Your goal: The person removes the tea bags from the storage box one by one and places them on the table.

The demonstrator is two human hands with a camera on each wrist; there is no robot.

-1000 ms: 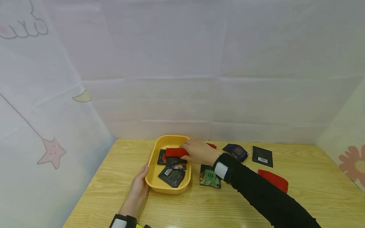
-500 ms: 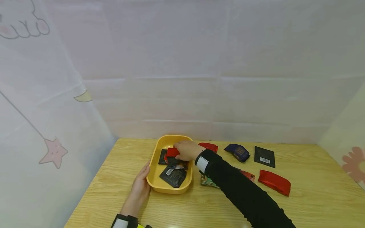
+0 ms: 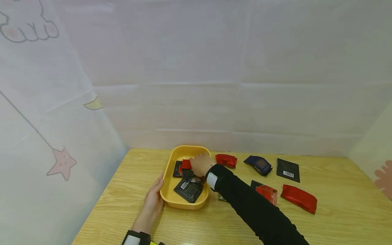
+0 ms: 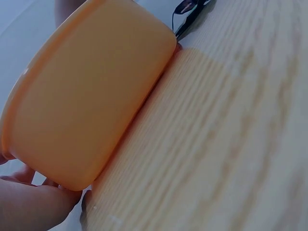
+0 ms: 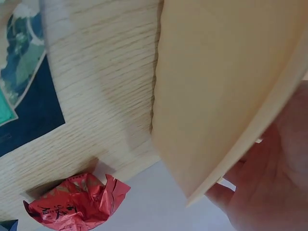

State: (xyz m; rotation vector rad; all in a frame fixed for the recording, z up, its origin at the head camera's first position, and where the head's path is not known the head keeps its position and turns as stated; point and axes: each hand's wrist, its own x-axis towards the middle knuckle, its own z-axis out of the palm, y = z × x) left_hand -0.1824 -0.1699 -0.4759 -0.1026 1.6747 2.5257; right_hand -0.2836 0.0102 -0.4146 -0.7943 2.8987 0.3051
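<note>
In the head view my left hand [image 3: 154,198] holds the left side of a yellow plastic basin [image 3: 185,204]. The left wrist view has its fingers around one corner of the basin. Reaching over the opposite rim, my right hand [image 3: 200,165] is down among the packets inside, right at a small red packet [image 3: 186,164]. Its fingertips are hidden, and I cannot tell whether they still pinch that packet. Black packets lie inside too, one with a barcode label [image 3: 189,190] toward the near end. In the right wrist view the basin wall hides part of the hand.
Right of the basin, a crumpled red packet [image 3: 226,160], a navy packet [image 3: 260,165] and a black packet [image 3: 288,170] lie along the back. Nearer are a red-and-black packet [image 3: 267,193] and a long red one [image 3: 299,198]. My right sleeve mostly covers a green packet [image 3: 222,197].
My right hand has brought the red packet further into the basin and lowered among the others. The right forearm has swung left, uncovering packets on the table. The left hand stays at the basin.
</note>
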